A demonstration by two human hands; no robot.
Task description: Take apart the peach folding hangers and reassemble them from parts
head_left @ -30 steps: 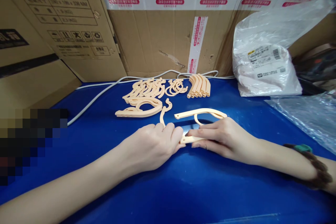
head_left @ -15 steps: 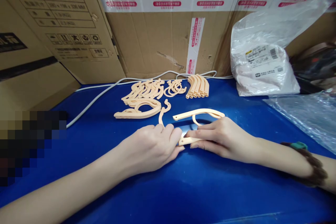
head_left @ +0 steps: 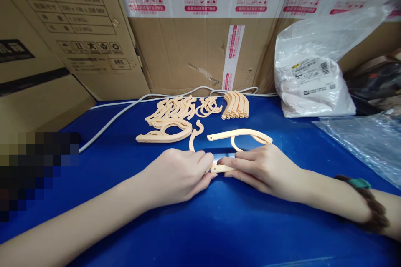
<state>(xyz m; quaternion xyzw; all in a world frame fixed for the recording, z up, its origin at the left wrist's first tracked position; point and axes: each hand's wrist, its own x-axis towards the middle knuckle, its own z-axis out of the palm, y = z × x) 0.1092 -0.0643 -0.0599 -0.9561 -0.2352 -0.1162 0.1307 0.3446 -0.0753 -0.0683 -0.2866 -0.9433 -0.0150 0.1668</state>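
My left hand (head_left: 181, 175) is closed, with a cream plastic hanger hook (head_left: 192, 139) sticking up behind its knuckles. Its thumb and forefinger pinch at the end of a cream hanger arm (head_left: 221, 169). My right hand (head_left: 263, 169) grips that arm between thumb and fingers, just to the right. A second, curved hanger arm (head_left: 239, 133) with a looped piece below it extends from behind the right hand; whether the two arms are joined is hidden. The exact contact between hook and arm is covered by my left fingers.
Behind lie folded hangers (head_left: 169, 133), a pile of loose hooks (head_left: 173, 107), curved pieces (head_left: 208, 106) and stacked arms (head_left: 235, 104) on a blue tabletop (head_left: 200, 233). A white cable (head_left: 115, 127) runs along cardboard boxes (head_left: 188, 50). A plastic bag (head_left: 313, 87) stands right.
Both hands have shifted slightly left with the hanger parts. The held arm's end now sits closer against my left fingertips. The piles behind have not moved on the table.
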